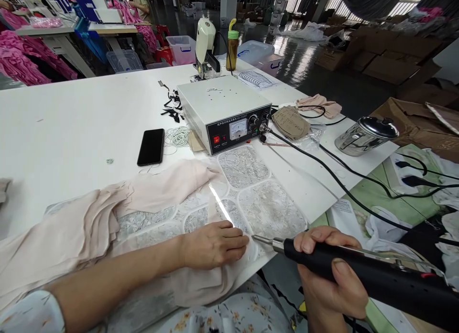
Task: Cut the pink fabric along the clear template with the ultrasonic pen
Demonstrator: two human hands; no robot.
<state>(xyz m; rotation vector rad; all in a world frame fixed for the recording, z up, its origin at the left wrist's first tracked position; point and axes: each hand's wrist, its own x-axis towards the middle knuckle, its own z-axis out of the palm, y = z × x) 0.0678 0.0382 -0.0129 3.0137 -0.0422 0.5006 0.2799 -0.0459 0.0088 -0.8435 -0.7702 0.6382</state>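
My left hand (pixel 217 245) presses down on thin beige fabric (pixel 206 283) near the table's front edge, its fingers bent and held together. A narrow shiny strip (pixel 221 205) runs out from under its knuckles. My right hand (pixel 332 268) is wrapped round a black ultrasonic handpiece (pixel 373 273), whose slim metal tip points left and ends just beside my left fingertips. Whether the tip touches the cloth I cannot tell. Under the fabric lies a grey patterned sheet (pixel 272 206) with rounded panels. More beige fabric pieces (pixel 68 223) are layered to the left.
A white control box (pixel 222 103) with a dial stands mid-table, its black cable (pixel 322 166) crossing the right side. Around it are a phone (pixel 151 147), a thread coil (pixel 177 136), brown card pieces (pixel 290 122), a steel canister (pixel 366 136), a bottle (pixel 232 51) and a cream machine (pixel 205 44).
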